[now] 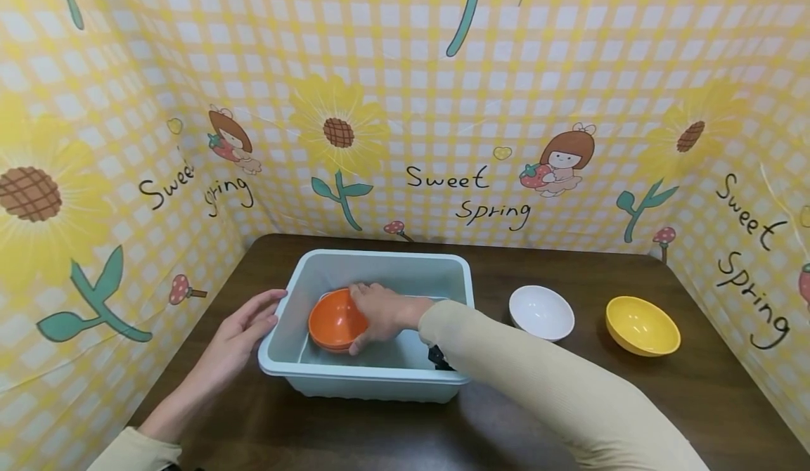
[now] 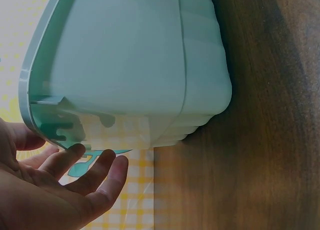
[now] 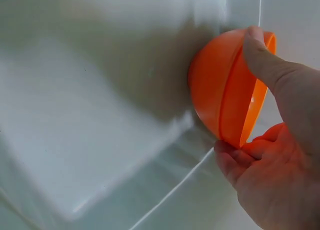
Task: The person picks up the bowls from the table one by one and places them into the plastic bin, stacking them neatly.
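Observation:
A pale blue-green plastic basin (image 1: pixel 373 371) stands on the table. My right hand (image 1: pixel 386 311) reaches inside it and grips an orange bowl (image 1: pixel 335 320) by the rim, thumb on one side and fingers on the other. In the right wrist view the orange bowl (image 3: pixel 212 85) shows a second edge below its rim, as if two are nested; it sits low by the basin's wall. My left hand (image 1: pixel 243 334) rests against the basin's left rim with its fingers loosely bent. In the left wrist view, the left hand's (image 2: pixel 60 185) fingertips touch the rim near a corner.
A white bowl (image 1: pixel 541 313) stands right of the basin, partly behind my right sleeve (image 1: pixel 531 379). Further right is a yellow bowl (image 1: pixel 642 327). Checked cloth (image 1: pixel 405 105) surrounds the dark wooden table (image 1: pixel 285 429) at the back and sides.

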Demonstrator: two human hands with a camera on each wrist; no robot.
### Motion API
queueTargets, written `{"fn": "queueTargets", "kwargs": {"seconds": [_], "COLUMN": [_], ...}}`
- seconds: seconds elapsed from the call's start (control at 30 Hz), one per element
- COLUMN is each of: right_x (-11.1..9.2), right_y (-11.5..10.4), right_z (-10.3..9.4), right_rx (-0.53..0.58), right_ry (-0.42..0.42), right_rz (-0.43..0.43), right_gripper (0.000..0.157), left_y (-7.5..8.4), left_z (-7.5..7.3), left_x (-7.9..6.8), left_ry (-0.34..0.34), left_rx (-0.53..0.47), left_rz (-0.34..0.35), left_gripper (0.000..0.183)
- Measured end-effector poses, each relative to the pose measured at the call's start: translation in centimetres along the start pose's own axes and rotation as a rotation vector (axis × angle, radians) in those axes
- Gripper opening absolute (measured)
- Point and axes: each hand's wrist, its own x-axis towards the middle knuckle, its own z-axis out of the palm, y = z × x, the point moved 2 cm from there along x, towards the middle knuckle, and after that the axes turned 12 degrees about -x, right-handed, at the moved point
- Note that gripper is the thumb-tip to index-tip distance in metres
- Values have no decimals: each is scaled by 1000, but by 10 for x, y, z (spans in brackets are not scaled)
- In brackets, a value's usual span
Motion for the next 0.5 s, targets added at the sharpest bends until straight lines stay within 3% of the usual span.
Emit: {"fn": "queueTargets", "kwargs": {"seconds": [0.5], "right_x": [7], "right_y": [20], "right_z": [-9], "right_rx": [94], "right_ry": [38], "right_rz": [-69], "right_gripper": [106], "left_y": [-1], "left_z": [0], "left_x": [1], "left_ry": [1], "left_rx": [-20], "left_rz": [26], "left_gripper": [48]}}
